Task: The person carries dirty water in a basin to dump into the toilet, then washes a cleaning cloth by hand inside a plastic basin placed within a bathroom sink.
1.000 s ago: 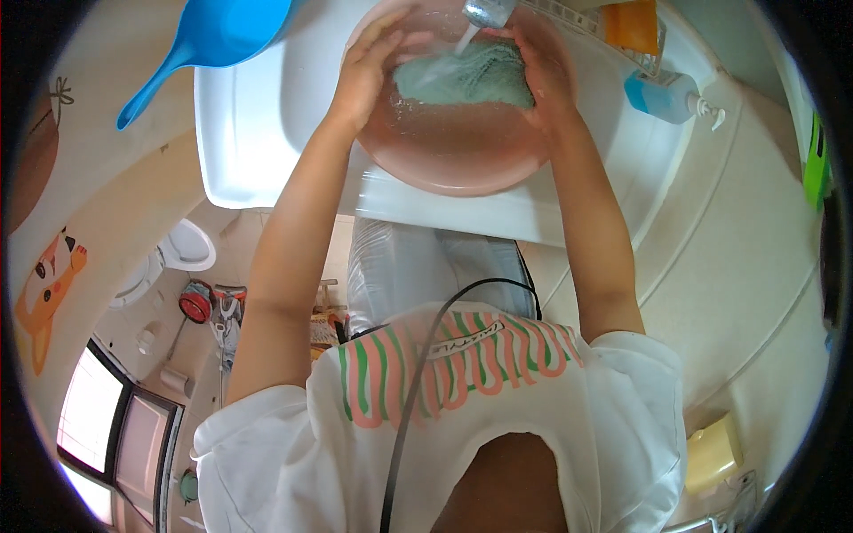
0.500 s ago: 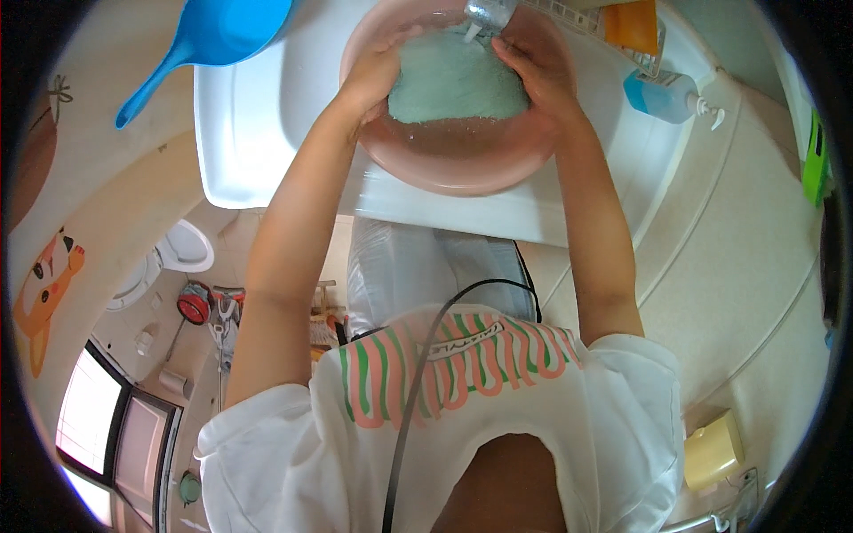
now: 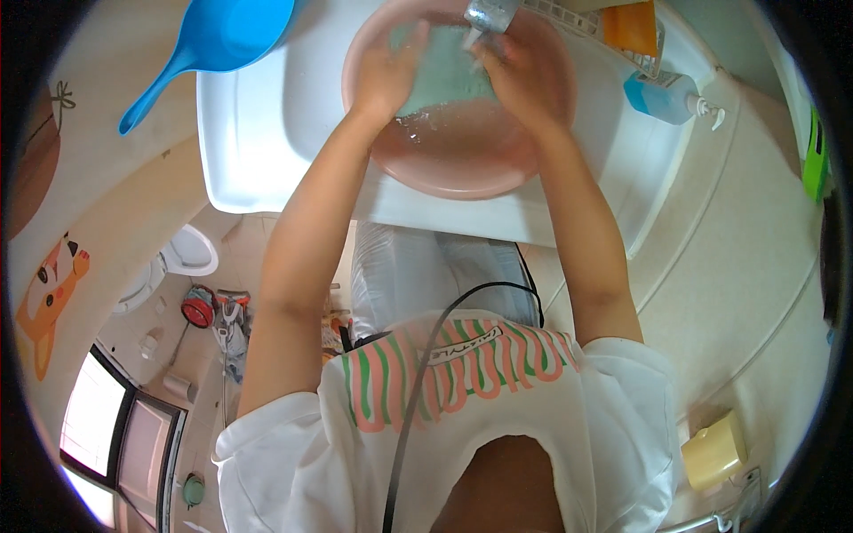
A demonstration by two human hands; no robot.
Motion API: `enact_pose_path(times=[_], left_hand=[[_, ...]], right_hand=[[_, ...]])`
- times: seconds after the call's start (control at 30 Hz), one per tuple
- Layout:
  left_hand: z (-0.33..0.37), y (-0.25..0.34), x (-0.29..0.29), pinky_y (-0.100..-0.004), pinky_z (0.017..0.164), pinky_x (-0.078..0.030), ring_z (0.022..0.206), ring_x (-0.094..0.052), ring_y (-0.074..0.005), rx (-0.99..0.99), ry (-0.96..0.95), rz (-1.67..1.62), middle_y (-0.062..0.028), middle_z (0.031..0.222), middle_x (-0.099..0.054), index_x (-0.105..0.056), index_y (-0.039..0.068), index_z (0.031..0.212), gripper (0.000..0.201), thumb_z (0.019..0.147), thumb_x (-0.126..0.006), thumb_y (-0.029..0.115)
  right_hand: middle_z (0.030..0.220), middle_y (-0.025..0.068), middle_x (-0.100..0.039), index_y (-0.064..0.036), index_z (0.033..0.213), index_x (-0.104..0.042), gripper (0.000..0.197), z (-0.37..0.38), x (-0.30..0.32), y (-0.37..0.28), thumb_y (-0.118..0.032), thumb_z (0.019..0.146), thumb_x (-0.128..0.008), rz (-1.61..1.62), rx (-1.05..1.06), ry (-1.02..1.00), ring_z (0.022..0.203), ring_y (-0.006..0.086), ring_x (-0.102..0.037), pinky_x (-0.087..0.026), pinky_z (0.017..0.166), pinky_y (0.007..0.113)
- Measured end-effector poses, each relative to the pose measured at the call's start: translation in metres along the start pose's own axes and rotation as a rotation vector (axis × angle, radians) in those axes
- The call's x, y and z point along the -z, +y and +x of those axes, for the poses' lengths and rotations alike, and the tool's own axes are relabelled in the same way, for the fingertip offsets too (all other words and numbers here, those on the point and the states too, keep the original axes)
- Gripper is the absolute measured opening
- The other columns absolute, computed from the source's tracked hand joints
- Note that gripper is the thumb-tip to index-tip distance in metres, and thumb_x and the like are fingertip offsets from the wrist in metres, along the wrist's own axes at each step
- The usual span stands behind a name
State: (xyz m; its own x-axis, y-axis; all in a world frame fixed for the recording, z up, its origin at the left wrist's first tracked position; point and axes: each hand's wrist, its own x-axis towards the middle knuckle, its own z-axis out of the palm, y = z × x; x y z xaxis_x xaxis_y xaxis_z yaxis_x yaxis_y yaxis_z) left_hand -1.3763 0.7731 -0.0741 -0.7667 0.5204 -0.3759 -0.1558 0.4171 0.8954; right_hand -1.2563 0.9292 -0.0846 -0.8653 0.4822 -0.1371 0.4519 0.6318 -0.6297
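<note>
A pale green towel lies in a pink basin with water in it, and its near edge is wet. My left hand grips the towel's left side, its fingers blurred by motion. On the other side, my right hand has its fingers bent onto the towel's right part, close below the tap. The metal tap reaches over the basin's far side. Bubbles or splashes glint on the water in front of the towel.
The basin stands in a white sink. A blue ladle-shaped scoop rests at the far left. To the right are a pump bottle with blue liquid, a wire rack and an orange block. A black cable hangs over my shirt.
My hands have drawn closer together, the right one moving left. The towel, spread wide before, is now narrower and bunched between them, lower in the water.
</note>
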Motion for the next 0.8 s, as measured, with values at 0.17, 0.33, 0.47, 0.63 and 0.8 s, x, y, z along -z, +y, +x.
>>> enact_pose_path(times=[0.17, 0.33, 0.47, 0.63, 0.8], left_hand=[[0.001, 0.009, 0.006, -0.0273, 0.087, -0.044, 0.098, -0.056, -0.0169, 0.114, -0.034, -0.003, -0.0105, 0.103, -0.063, -0.063, -0.006, 0.111, 0.065, 0.093, -0.054, 0.056], [-0.018, 0.015, 0.009, -0.0312, 0.095, -0.043, 0.107, -0.057, -0.0202, 0.135, -0.055, -0.53, -0.0127, 0.114, -0.062, -0.053, -0.003, 0.127, 0.058, 0.093, -0.058, 0.045], [-0.029, 0.001, 0.014, -0.0349, 0.093, -0.049, 0.105, -0.061, -0.0223, 0.147, 0.043, -0.707, -0.0139, 0.117, -0.061, -0.054, -0.004, 0.123, 0.052, 0.093, -0.061, 0.038], [-0.035, -0.004, 0.016, -0.0362, 0.094, -0.049, 0.109, -0.059, -0.0228, 0.204, -0.018, -0.793, -0.0138, 0.119, -0.059, -0.048, -0.005, 0.128, 0.054, 0.097, -0.056, 0.04], [-0.031, -0.021, -0.005, -0.0298, 0.085, -0.048, 0.099, -0.058, -0.0153, 0.205, -0.012, -0.761, -0.0082, 0.11, -0.062, -0.05, -0.002, 0.126, 0.054, 0.096, -0.058, 0.042]], right_hand=[[0.106, -0.0013, -0.066, -0.0149, 0.115, -0.066, 0.032, 0.011, 0.006, -0.029, -0.034, 0.092, -0.056, -0.105, -0.228, 0.019, 0.099, 0.014, -0.06, -0.047, 0.077, 0.029], [0.105, 0.0019, -0.065, -0.0121, 0.119, -0.062, 0.031, 0.013, -0.044, 0.022, -0.027, 0.093, -0.055, 0.87, -0.456, 0.195, 0.096, 0.0185, -0.061, -0.049, 0.08, 0.032], [0.114, 0.0049, -0.062, -0.0087, 0.125, -0.057, 0.035, 0.016, -0.05, 0.034, -0.022, 0.093, -0.055, 0.698, -0.134, 0.191, 0.104, 0.0185, -0.059, -0.051, 0.086, 0.035], [0.104, 0.0064, -0.065, -0.0115, 0.11, -0.063, 0.029, 0.009, -0.054, -0.071, -0.032, 0.09, -0.062, 1.575, -0.585, -0.125, 0.098, 0.0212, -0.062, -0.049, 0.088, 0.036], [0.106, 0.0086, -0.064, -0.0021, 0.118, -0.058, 0.038, 0.014, -0.049, -0.063, -0.028, 0.091, -0.062, 1.426, -0.742, 0.077, 0.093, 0.0199, -0.064, -0.053, 0.082, 0.034]])
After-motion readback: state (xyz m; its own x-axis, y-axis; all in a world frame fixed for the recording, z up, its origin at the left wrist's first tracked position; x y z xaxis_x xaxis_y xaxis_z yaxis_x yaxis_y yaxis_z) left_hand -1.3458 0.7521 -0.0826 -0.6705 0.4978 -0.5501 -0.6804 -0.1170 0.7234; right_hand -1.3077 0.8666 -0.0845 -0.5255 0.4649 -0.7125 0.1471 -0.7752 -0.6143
